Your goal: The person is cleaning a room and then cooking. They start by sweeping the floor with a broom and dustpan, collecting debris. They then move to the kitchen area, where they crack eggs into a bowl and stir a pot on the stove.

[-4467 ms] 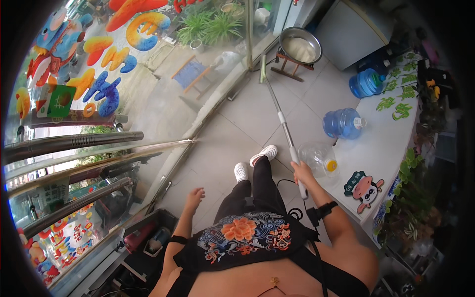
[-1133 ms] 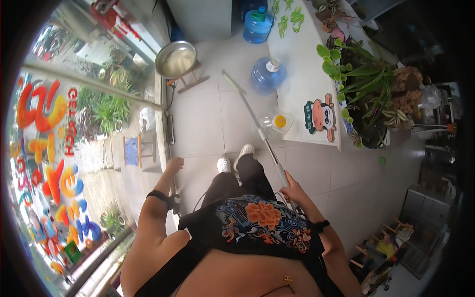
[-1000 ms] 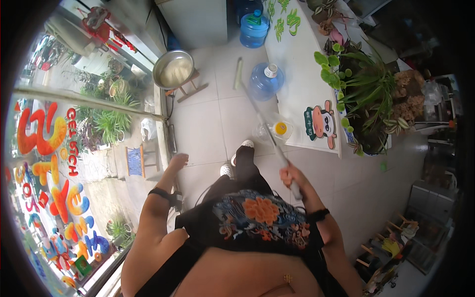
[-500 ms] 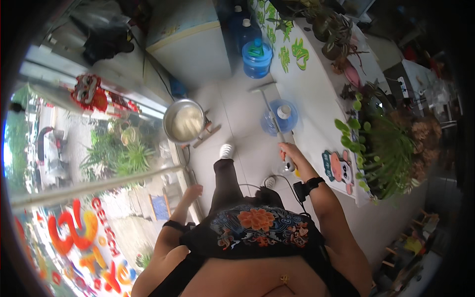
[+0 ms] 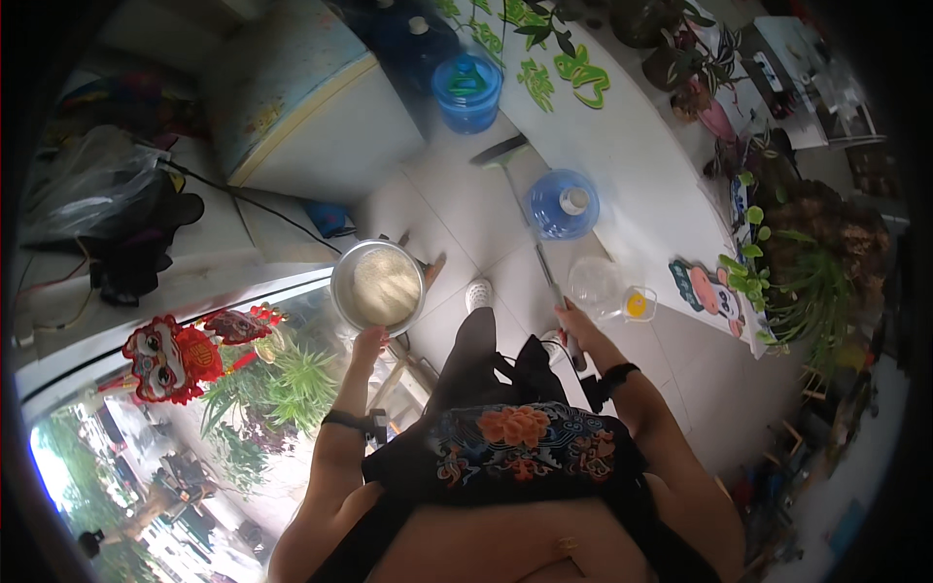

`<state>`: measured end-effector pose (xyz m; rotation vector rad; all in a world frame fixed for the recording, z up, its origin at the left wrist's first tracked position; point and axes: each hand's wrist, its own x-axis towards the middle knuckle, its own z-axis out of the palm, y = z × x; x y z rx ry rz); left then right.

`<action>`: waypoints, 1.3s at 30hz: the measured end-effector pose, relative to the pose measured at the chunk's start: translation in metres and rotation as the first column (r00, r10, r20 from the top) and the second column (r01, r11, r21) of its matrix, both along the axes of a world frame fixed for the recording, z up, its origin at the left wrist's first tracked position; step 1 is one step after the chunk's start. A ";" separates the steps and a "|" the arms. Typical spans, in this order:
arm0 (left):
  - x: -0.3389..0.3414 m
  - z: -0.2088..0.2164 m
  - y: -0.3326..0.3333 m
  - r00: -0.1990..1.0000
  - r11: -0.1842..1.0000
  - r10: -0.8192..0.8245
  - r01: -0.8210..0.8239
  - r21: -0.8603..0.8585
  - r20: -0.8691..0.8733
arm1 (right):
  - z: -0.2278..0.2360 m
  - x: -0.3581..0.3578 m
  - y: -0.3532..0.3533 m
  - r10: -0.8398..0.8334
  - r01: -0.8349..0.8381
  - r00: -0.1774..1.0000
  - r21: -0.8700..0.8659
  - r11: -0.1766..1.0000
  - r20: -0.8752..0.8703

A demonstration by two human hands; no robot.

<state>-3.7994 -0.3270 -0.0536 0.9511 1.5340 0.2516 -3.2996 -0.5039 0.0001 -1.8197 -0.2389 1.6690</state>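
My left hand is at the near rim of a round metal basin, its fingers closed against the edge; part of the grip is hidden. Pale, grainy contents partly fill the basin. On the other side, my right hand is wrapped round the handle of a long-handled floor tool. Its wide, dark head is by the foot of the white counter; whether it is a broom or a squeegee I cannot tell.
A blue water jug stands on the tiled floor beside the handle. Nearby are a clear plastic container and another blue jug. The white counter carries potted plants. Wooden legs show beside the basin; glass lies to the left.
My left hand has moved forward to the basin's rim. The view has turned leftward. My right hand still grips the long-handled tool.
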 end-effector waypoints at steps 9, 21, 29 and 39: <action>0.028 -0.016 0.020 0.932 0.925 -0.359 0.349 -0.148 -0.046 | 0.099 -0.057 -0.122 -0.119 0.060 0.936 -0.182 0.981 -0.331; 0.084 0.049 0.097 0.850 0.855 -0.509 0.517 0.027 -0.137 | 0.160 -0.123 -0.239 -0.249 0.263 0.939 0.028 0.964 -0.238; 0.094 0.030 0.090 0.803 0.805 -0.592 0.594 0.007 -0.073 | 0.146 -0.082 -0.203 -0.071 0.125 0.973 -0.242 0.962 0.221; 0.064 0.029 0.081 0.767 0.782 -0.623 0.616 -0.092 -0.154 | 0.140 -0.077 -0.151 0.294 -0.193 0.858 -0.265 0.945 0.422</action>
